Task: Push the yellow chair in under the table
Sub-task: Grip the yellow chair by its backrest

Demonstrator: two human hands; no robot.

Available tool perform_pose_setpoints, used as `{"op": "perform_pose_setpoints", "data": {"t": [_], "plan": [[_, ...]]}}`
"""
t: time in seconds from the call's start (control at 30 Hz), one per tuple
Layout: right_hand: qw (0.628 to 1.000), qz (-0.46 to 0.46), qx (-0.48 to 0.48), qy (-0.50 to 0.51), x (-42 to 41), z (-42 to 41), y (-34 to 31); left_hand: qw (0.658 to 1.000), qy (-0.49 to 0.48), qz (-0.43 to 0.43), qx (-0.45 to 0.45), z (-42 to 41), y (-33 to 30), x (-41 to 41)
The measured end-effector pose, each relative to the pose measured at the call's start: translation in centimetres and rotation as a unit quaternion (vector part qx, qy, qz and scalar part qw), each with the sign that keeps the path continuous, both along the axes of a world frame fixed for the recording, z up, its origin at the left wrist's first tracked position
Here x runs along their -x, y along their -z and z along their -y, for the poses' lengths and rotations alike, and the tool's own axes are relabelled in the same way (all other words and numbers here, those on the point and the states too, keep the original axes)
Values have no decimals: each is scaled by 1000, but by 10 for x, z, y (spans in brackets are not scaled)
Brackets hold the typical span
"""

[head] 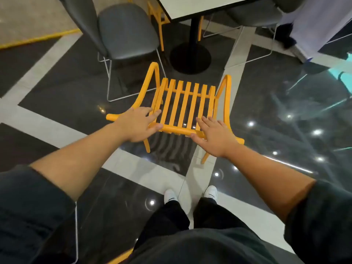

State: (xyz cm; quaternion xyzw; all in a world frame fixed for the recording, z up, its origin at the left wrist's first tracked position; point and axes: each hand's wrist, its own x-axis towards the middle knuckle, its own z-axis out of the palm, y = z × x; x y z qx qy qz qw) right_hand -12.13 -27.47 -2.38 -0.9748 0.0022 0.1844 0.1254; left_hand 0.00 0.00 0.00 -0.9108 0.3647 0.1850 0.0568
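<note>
The yellow chair (182, 103) with slatted back stands in front of me, facing the white table (192, 6) on its black pedestal base (190, 58). The chair sits short of the table, its seat mostly outside the tabletop edge. My left hand (138, 124) lies over the left end of the chair's top rail, fingers spread. At the right end of that rail is my right hand (214, 137), fingers also apart, thumb touching the rail. Neither hand is wrapped around the rail.
A grey padded chair (125, 31) on a white wire frame stands left of the table. A second yellow chair (158, 16) is behind it. Another grey chair (253, 18) stands at the right. My white shoes (190, 194) are on the glossy dark tiled floor.
</note>
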Motion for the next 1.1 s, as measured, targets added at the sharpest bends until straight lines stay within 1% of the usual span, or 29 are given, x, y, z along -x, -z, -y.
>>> {"op": "perform_pose_setpoints", "data": {"t": [0.13,0.2,0.27,0.47,0.67,0.77,1.0,1.1], "plan": [[1000,-23,-3,20,15,-2,20,999,-17,-35,-20,-3,15,7],[999,-10,-9,36,17,-4,28,998,-17,-46,-32,-2,22,7],[999,3,-14,52,13,-3,30,998,-22,-55,-30,-1,26,4],[995,-7,-11,98,2,-4,39,994,-73,-80,-18,0,38,-6],[993,8,15,116,-2,-7,53,992,-97,-62,-46,5,52,-8],[990,25,25,134,-3,-11,58,992,-105,-49,-45,5,59,-7],[982,90,50,160,2,-18,69,992,-124,2,-17,11,63,1],[978,121,58,160,4,-18,74,993,-107,50,-20,11,66,8]]}}
